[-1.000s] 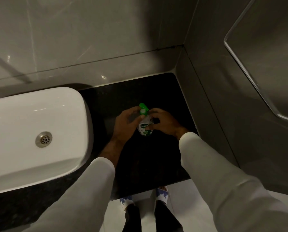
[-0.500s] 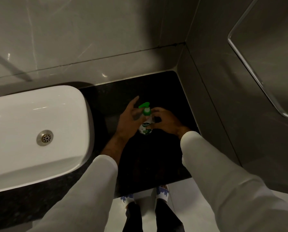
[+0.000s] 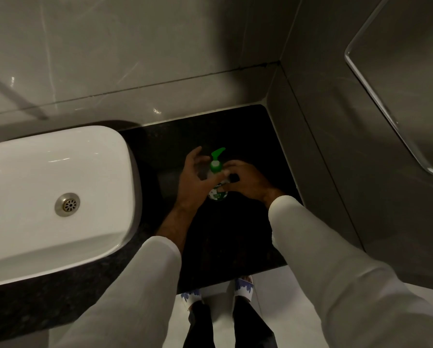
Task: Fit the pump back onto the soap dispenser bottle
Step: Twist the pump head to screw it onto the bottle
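Room: grey tiled bathroom corner, dark stone desk (image 3: 235, 126).
Right hand (image 3: 248, 182): fingers closed around the soap bottle (image 3: 218, 192).
Left hand (image 3: 191, 177): spread loose beside the green pump (image 3: 216, 159), gripping nothing.
Bottle: upright near the desk's right edge, pump seated on top.
Sink (image 3: 52, 197): white, along the desk's left side.

Green pump (image 3: 216, 159), white basin (image 3: 59, 172), black speckled counter (image 3: 235, 237).
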`<action>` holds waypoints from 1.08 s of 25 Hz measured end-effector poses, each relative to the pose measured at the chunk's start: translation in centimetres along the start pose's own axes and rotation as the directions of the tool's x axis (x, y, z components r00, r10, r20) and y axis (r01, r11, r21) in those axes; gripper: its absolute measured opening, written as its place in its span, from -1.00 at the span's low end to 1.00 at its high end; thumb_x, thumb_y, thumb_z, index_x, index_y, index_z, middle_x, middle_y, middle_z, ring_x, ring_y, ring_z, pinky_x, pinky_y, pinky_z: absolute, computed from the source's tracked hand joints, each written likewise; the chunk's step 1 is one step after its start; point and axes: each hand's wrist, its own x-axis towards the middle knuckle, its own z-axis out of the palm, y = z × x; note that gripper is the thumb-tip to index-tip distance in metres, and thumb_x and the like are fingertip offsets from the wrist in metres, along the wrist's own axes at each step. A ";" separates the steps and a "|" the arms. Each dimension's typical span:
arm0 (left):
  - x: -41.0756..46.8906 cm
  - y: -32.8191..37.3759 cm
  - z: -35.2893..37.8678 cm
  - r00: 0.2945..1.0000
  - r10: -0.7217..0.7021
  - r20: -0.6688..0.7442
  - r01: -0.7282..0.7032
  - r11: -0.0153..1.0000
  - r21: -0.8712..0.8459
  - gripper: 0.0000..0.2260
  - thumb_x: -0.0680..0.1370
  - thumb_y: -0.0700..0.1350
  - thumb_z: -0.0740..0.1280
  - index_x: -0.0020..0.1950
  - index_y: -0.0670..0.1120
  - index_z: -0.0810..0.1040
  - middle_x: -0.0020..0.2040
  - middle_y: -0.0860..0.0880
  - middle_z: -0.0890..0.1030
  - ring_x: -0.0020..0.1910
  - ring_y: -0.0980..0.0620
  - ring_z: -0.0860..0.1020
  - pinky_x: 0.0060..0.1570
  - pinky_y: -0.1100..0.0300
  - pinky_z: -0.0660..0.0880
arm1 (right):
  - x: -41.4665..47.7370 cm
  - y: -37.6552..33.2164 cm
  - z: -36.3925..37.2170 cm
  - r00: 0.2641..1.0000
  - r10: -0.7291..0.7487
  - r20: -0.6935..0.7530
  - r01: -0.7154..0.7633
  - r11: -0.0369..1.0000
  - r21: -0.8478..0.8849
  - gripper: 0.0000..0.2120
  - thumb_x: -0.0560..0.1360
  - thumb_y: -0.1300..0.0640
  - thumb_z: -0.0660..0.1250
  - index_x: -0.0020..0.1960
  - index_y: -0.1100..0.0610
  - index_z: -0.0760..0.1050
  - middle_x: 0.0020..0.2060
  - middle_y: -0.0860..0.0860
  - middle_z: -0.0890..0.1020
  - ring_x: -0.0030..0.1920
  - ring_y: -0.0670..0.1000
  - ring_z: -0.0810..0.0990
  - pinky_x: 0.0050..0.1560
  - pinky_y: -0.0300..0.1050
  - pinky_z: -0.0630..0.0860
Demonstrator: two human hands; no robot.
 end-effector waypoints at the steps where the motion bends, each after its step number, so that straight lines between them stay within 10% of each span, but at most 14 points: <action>1: 0.0 0.1 0.1 0.997 0.029 -0.074 -0.024 0.998 0.056 -0.33 0.43 -0.18 0.61 0.46 -0.08 0.38 0.07 0.10 0.63 0.06 0.28 0.64 0.15 0.28 0.61 | 0.0 -0.1 0.1 1.000 0.001 -0.005 -0.001 1.000 -0.005 -0.38 0.48 0.06 0.55 0.48 0.23 0.50 0.48 0.11 0.48 0.44 0.15 0.52 0.47 0.14 0.52; 6: 0.1 0.1 -0.6 1.000 0.013 -0.017 -0.015 0.997 -0.070 -0.57 0.51 -0.25 0.52 0.34 -0.16 0.50 0.17 -0.07 0.69 0.23 -0.06 0.67 0.28 -0.11 0.60 | 0.0 -0.2 -0.2 1.000 -0.003 0.007 0.003 1.000 -0.027 -0.43 0.47 0.07 0.56 0.41 0.25 0.56 0.43 0.12 0.52 0.40 0.15 0.55 0.45 0.14 0.54; 10: -0.2 0.5 0.0 0.998 0.054 -0.040 -0.053 0.998 0.042 -0.59 0.40 -0.01 0.62 0.16 0.11 0.54 0.12 0.05 0.64 0.15 0.06 0.64 0.11 0.34 0.58 | 0.1 -0.7 -0.1 1.000 0.001 0.014 -0.001 0.999 -0.033 -0.46 0.48 0.08 0.55 0.40 0.23 0.56 0.41 0.13 0.54 0.39 0.16 0.56 0.44 0.16 0.54; 13: 0.1 0.0 0.2 0.979 0.122 -0.161 -0.104 0.988 0.112 -0.65 0.43 -0.12 0.62 0.09 0.02 0.53 0.01 0.09 0.63 0.08 0.02 0.66 0.16 0.09 0.64 | 0.0 -0.7 -0.1 1.000 -0.006 0.001 0.006 0.999 -0.043 -0.44 0.46 0.08 0.57 0.39 0.25 0.57 0.39 0.14 0.55 0.36 0.16 0.58 0.41 0.14 0.57; 18: -0.1 -0.3 -0.1 0.997 0.073 0.025 -0.073 0.997 0.005 -0.47 0.53 -0.28 0.48 0.47 -0.12 0.42 0.29 0.04 0.60 0.36 -0.04 0.58 0.33 0.05 0.55 | -0.2 -0.6 0.0 1.000 0.003 -0.023 -0.003 1.000 -0.016 -0.44 0.46 0.08 0.57 0.40 0.25 0.56 0.38 0.13 0.56 0.36 0.15 0.59 0.41 0.11 0.57; 22: 0.3 0.2 0.2 0.991 0.053 -0.127 -0.033 0.987 0.157 -0.71 0.44 -0.06 0.60 0.06 0.08 0.57 0.00 0.11 0.65 -0.01 0.21 0.65 0.06 0.24 0.62 | -0.1 -0.9 0.3 1.000 0.005 -0.018 -0.005 1.000 -0.004 -0.51 0.47 0.11 0.56 0.34 0.25 0.59 0.34 0.14 0.58 0.32 0.16 0.60 0.40 0.13 0.58; 27: 1.2 0.4 -0.7 1.000 -0.002 -0.029 0.006 0.994 0.109 -0.82 0.48 -0.14 0.57 0.03 0.04 0.67 -0.09 0.09 0.74 -0.05 0.13 0.73 0.01 0.22 0.68 | -0.1 -1.3 0.2 1.000 -0.013 -0.005 0.013 1.000 -0.016 -0.50 0.47 0.11 0.56 0.35 0.25 0.58 0.34 0.15 0.59 0.31 0.17 0.61 0.39 0.15 0.58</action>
